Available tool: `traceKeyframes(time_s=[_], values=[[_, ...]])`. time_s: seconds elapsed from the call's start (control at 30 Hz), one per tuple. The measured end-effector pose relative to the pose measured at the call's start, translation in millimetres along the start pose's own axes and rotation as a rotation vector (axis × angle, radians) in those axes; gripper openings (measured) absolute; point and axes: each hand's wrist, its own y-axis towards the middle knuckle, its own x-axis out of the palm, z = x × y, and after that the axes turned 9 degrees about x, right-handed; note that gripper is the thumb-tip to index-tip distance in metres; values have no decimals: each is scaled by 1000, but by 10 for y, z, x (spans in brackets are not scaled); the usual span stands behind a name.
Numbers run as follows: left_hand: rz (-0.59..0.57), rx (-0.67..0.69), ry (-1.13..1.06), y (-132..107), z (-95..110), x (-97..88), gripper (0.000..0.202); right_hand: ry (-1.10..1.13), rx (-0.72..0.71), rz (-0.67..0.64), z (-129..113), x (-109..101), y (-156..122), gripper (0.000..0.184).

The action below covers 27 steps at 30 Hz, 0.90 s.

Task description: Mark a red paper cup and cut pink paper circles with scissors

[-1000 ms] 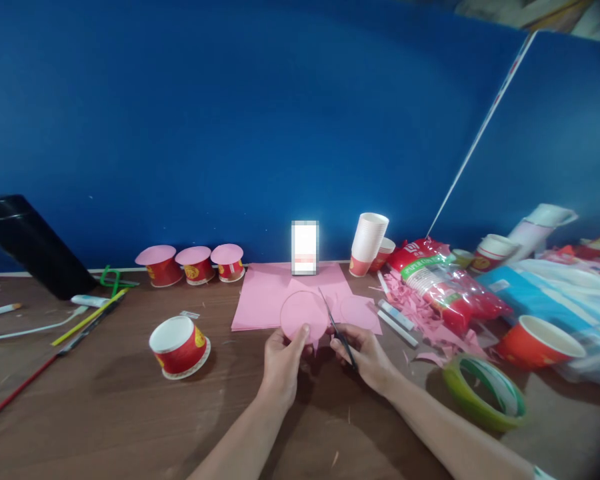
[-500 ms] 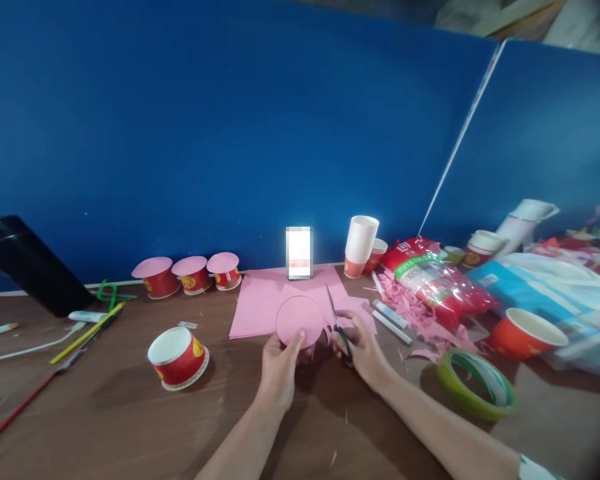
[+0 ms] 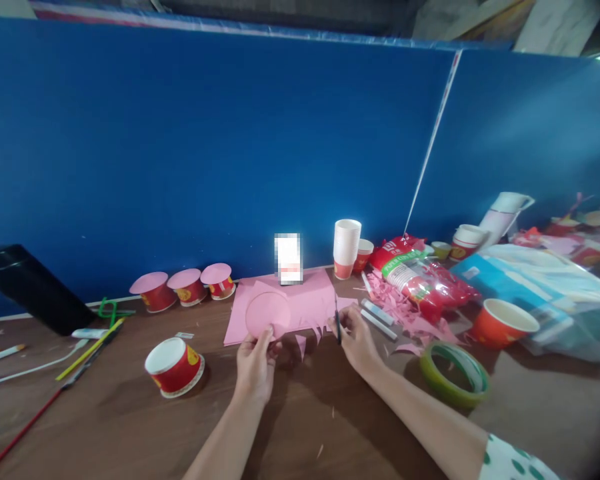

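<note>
Between thumb and fingers, my left hand (image 3: 257,360) pinches a round pink paper disc (image 3: 269,312) by its lower edge. My right hand (image 3: 356,340) is closed on a pair of scissors (image 3: 338,320), whose blades point up and away from me, apart from the disc. Pink sheets (image 3: 310,290) lie stacked behind the disc. A few pink offcuts (image 3: 301,345) are on the table between my hands. To the left, a short red paper cup (image 3: 176,367) rests tilted on the brown table.
Three red cups topped with pink discs (image 3: 184,287) line the blue partition. A stack of white cups (image 3: 347,247), a red packet (image 3: 420,277), pink shreds, a roll of green tape (image 3: 454,375) and an orange cup (image 3: 504,325) stand to the right. Sticks (image 3: 87,350) lie left.
My left hand has moved left with the disc, away from the scissors. Pink offcuts now show on the table between my hands. The view has shifted slightly.
</note>
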Motion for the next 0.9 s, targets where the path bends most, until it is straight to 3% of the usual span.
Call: traceKeyframes(time_s=[0.2,0.43,0.7,0.9], values=[[44,44,20,92,-5,-46,25,-59,-25,-253,-107,11,-147,10],[-10,22,44,22,-78,50,25,-91,-32,-192,-46,16,-117,6],[-128,-77,27,65,-71,221,21,-63,-29,-212,4,31,-103,8],[-169,-112,-41,65,-112,119,18,-118,-9,-208,-35,33,-113,9]])
